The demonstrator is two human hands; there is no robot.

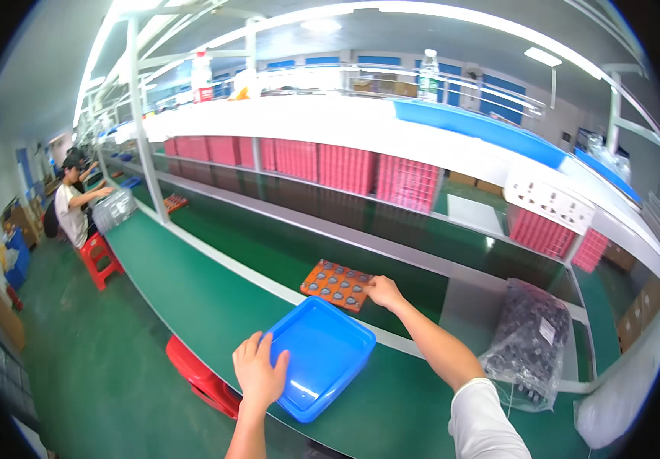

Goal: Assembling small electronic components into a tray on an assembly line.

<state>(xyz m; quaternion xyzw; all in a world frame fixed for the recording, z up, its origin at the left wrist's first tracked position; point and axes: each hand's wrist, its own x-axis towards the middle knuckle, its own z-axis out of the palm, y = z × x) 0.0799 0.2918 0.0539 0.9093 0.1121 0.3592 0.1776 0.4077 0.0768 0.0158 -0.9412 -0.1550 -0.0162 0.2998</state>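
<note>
My right grip (380, 291) pinches the orange tray (335, 284); my left grip (259, 370) is spread wide at the blue bin (322, 348), nearer me. A bag (530, 333) lies to the right.

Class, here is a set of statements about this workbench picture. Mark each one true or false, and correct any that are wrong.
1. The right hand is at the right edge of the orange tray. True.
2. The left hand is at the right side of the blue tray. False: the left hand is at the left side of the blue tray.
3. A clear plastic bag of dark items lies to the right of the blue tray. True.
4. The stool under the seated co-worker is yellow. False: the stool under the co-worker is red.
5. A white socket strip is toward the right of the picture. True.
</note>
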